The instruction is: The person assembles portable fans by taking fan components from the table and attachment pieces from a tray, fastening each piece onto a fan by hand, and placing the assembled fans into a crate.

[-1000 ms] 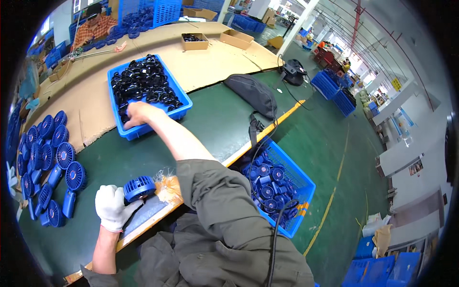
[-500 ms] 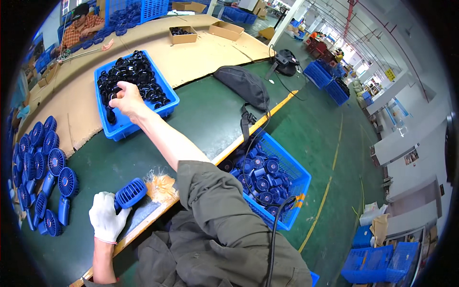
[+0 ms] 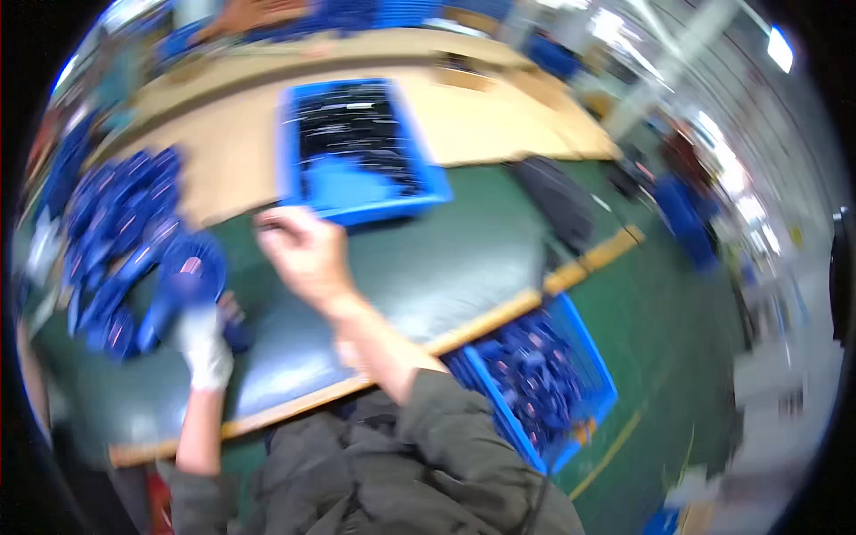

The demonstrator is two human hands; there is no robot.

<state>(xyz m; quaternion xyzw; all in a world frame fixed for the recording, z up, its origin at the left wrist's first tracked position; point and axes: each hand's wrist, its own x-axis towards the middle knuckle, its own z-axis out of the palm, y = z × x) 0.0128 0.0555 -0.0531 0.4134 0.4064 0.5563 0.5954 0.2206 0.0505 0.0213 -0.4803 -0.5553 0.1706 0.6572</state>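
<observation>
My right hand, bare, is closed with its fingertips pinched on a small black part, too blurred to name more closely. It is over the green table, just short of the blue tray of black parts. My left hand, in a white glove, is closed at the near edge of a heap of blue handheld fans. A dark blue handheld fan shows blurred at the glove's right side, apparently in its grip. Another fan overlaps the glove's fingertips.
A blue crate full of blue fans is beyond the table's wooden edge. A dark pouch lies on the table's right part. Cardboard covers the far side, with a small carton on it.
My right hand has come out of the tray toward me, with a small black part between its fingers. My left hand is now nearer the fan heap. The view has turned and blurred.
</observation>
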